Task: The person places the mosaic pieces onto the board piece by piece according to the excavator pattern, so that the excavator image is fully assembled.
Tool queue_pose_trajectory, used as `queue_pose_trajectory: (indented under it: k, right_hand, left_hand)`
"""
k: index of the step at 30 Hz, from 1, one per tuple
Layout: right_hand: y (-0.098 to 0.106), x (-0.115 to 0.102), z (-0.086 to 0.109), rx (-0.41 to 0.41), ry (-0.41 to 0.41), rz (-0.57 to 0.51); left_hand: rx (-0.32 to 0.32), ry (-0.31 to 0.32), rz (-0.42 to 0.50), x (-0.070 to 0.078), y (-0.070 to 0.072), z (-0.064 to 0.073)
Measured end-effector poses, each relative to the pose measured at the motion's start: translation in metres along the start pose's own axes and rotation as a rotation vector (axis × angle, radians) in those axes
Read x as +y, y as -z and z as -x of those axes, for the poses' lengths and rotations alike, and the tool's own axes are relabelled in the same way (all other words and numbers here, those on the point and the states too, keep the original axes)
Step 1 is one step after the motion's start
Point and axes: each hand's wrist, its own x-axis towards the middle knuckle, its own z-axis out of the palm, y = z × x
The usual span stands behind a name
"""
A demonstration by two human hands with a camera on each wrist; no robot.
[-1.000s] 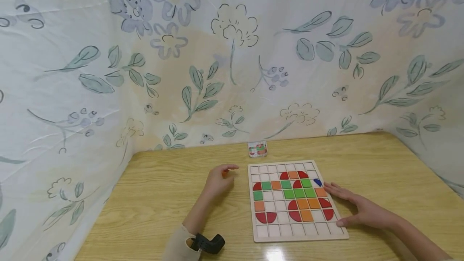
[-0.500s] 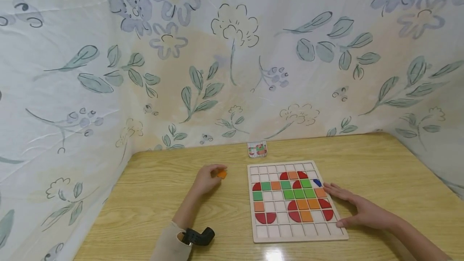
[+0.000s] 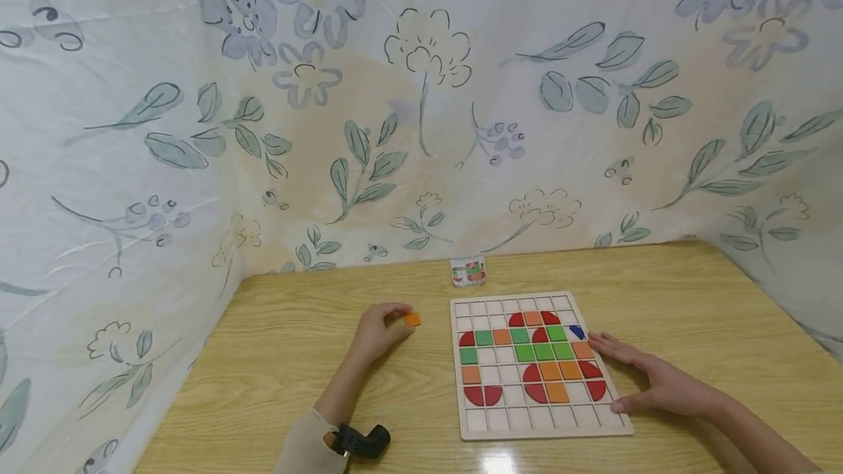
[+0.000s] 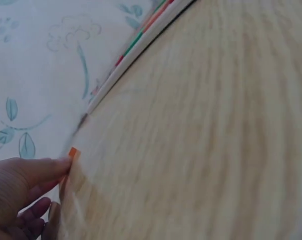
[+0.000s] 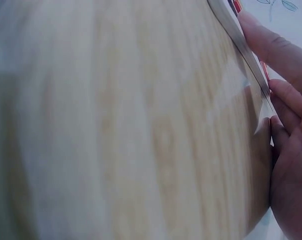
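Observation:
Left of the board, my left hand (image 3: pixel 377 329) pinches an orange square tile (image 3: pixel 413 319) between thumb and fingertips. The left wrist view shows the same orange tile (image 4: pixel 74 151) edge-on at the fingertips. A pale wooden grid board (image 3: pixel 487 421) lies flat on the table, with red quarter-round, green and orange tiles in many of its cells. My right hand (image 3: pixel 648 379) touches the board's right edge with its fingers and thumb spread. Close to those fingertips a dark blue piece (image 3: pixel 577 331) lies tilted in a cell of the board.
A small pattern card (image 3: pixel 468 271) with a coloured design lies behind the board. The wood-grain table (image 3: pixel 283 357) reaches back to a flowered cloth (image 3: pixel 421 123) hanging behind and at both sides. A black wrist strap (image 3: pixel 362 442) sits on the left forearm.
My left hand has moved left, away from the board, and the orange tile has come into clear view, turned between its fingers. My right hand has stayed at the board's edge.

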Motion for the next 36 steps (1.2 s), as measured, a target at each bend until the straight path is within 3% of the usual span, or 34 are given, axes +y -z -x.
queue_pose_trajectory:
  k: [13,17,21,24,28,32,36]
  right_hand:
    - [-0.002,0.002,0.000,-0.006,-0.007,-0.054]
    - [-0.002,0.003,0.001,-0.010,-0.011,-0.064]
    - [-0.002,0.002,0.003,-0.004,-0.012,-0.038]
    - [-0.002,0.001,0.003,0.000,-0.006,-0.021]
    - [-0.001,0.000,0.002,-0.003,0.012,-0.045]
    - [-0.001,-0.001,0.001,-0.003,0.020,-0.068]
    - [-0.001,-0.001,0.001,-0.002,0.019,-0.076]
  left_hand:
    - [0.052,0.135,0.116,0.018,-0.015,0.017]
    - [0.029,0.141,0.120,0.028,-0.026,0.024]
    - [-0.013,0.139,0.124,0.048,-0.043,0.028]
    - [-0.040,0.117,0.140,0.069,-0.057,0.031]
    - [-0.096,0.003,0.114,0.098,-0.077,0.036]
    - [-0.145,-0.139,0.030,0.123,-0.099,0.041]
    - [-0.195,-0.184,-0.050,0.143,-0.118,0.042]
